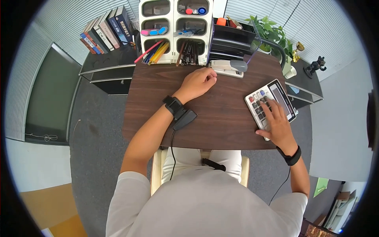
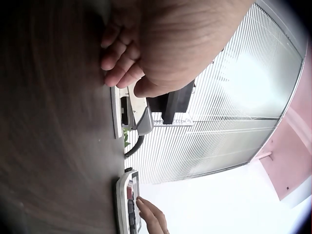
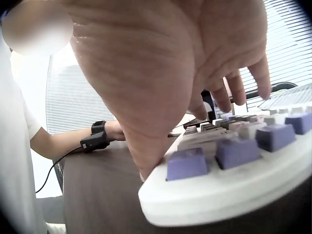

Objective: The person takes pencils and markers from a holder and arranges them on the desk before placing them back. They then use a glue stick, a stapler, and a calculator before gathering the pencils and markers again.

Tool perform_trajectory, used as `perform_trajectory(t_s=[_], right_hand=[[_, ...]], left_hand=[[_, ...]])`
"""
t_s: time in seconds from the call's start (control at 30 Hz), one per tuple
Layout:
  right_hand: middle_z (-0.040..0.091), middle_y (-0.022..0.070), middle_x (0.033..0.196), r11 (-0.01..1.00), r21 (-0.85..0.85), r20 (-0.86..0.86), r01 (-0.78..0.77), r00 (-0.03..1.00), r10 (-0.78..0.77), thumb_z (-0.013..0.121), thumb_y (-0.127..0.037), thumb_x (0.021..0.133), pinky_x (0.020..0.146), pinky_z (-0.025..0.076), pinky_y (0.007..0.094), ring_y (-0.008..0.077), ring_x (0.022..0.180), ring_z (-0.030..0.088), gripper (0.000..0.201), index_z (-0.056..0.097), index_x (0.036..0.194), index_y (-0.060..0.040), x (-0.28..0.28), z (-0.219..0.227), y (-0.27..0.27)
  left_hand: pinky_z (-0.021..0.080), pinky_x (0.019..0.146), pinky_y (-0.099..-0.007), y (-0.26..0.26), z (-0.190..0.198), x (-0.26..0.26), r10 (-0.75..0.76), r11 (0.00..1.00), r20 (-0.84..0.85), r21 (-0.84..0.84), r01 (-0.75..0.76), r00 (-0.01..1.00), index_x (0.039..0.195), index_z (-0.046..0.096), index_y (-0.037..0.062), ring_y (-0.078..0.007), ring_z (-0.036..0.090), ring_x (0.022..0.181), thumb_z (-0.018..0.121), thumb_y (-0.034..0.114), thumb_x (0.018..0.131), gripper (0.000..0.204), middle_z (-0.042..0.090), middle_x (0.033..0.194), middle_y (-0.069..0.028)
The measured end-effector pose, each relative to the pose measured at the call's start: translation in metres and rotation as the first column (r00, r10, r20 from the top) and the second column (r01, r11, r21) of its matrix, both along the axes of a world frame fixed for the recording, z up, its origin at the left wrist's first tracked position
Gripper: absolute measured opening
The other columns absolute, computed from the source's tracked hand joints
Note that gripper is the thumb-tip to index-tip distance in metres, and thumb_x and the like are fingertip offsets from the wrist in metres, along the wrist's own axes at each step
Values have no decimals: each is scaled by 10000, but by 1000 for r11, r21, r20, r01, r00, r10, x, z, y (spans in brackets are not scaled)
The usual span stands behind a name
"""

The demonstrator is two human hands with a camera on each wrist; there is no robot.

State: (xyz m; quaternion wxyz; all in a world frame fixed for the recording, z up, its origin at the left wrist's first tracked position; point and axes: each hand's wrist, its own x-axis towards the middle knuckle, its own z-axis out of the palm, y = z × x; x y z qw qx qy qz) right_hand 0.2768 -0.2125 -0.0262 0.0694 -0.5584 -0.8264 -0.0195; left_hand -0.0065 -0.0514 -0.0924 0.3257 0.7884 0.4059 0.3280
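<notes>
A white calculator (image 1: pixel 278 94) with dark, red and blue keys lies slanted on the right side of the desk. Over it my right hand (image 1: pixel 279 128) is spread, fingertips at the keys and thumb by the near left edge. Close up in the right wrist view, purple keys line the near side of the calculator (image 3: pixel 204 207) under the palm (image 3: pixel 141 63). My left hand (image 1: pixel 196 84) rests on the desk with loosely bent fingers and holds nothing. Just past its fingertips sits a white and grey stapler (image 1: pixel 228 66), also in the left wrist view.
At the back of the brown desk (image 1: pixel 221 114) stands a white organizer (image 1: pixel 173 35) with pencils, pens and markers. Beside it are a black tray rack (image 1: pixel 233 43) and a potted plant (image 1: pixel 268 29). Books (image 1: pixel 106 31) stand on a side cabinet at the left.
</notes>
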Motion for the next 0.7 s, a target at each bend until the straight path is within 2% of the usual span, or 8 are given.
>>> perform_trajectory(t_s=[0.03,0.07,0.17,0.3,0.37,0.53,0.63,0.7], right_hand=[[311,191,1468,995,-12,60,98,993,-97,857,-367,555,1029,369,549,429,1332,316,1029,369,1429,-128,8,-6,-6],[311,191,1468,996,-12,64,94,994,-93,857,-367,555,1029,369,549,429,1332,316,1029,369,1429,-128,11,-9,-12],[212,244,1520,937,-72,5,343,939,-344,785,-616,542,961,306,724,486,1392,186,1148,302,1474,-151,22,-23,-21],[252,251,1501,936,-81,80,343,938,-337,792,-594,561,1006,301,676,476,1393,198,1115,315,1470,-157,36,-30,-19],[276,254,1493,974,-139,2,182,983,-183,809,-537,584,1051,282,626,452,1402,199,1075,325,1466,-158,50,-23,-6],[252,231,1518,962,-241,16,129,991,-129,825,-478,583,1106,251,541,421,1421,179,1063,335,1460,-129,71,-10,51],[232,224,1530,950,-310,-40,-39,999,28,821,-462,590,1143,231,438,426,1423,168,1073,310,1470,-122,93,-10,89],[230,214,1535,936,-347,-69,-65,997,44,828,-410,583,1147,227,437,417,1424,172,1068,308,1470,-121,98,-6,110]], left_hand=[[471,701,-339,0,0,0,-4,1000,3,8,4,1000,972,615,82,-199,596,769,574,248,878,195,643,851,-34],[472,702,-339,0,-1,0,-7,1000,4,17,6,1000,972,615,83,-199,596,771,574,243,876,191,642,848,-33],[470,700,-341,1,-4,-1,-7,1000,33,28,6,999,968,612,82,-198,596,768,575,231,873,181,641,840,-28],[468,695,-344,0,-3,-2,-6,1000,42,30,5,999,962,610,84,-197,595,766,578,226,870,173,638,831,-27],[467,693,-348,-1,-3,-1,-9,1000,45,25,8,999,960,604,84,-202,595,769,581,221,869,166,636,829,-27],[467,693,-312,3,-9,-2,-26,997,4,70,26,1000,1026,605,69,-167,586,743,567,224,884,213,636,883,-40],[469,693,-316,2,-11,-2,-17,996,5,87,17,1000,1014,604,71,-170,589,745,569,225,885,204,637,881,-37],[469,693,-318,2,-9,-2,-5,995,7,95,4,1000,1009,604,72,-171,590,745,571,224,884,200,638,879,-34]])
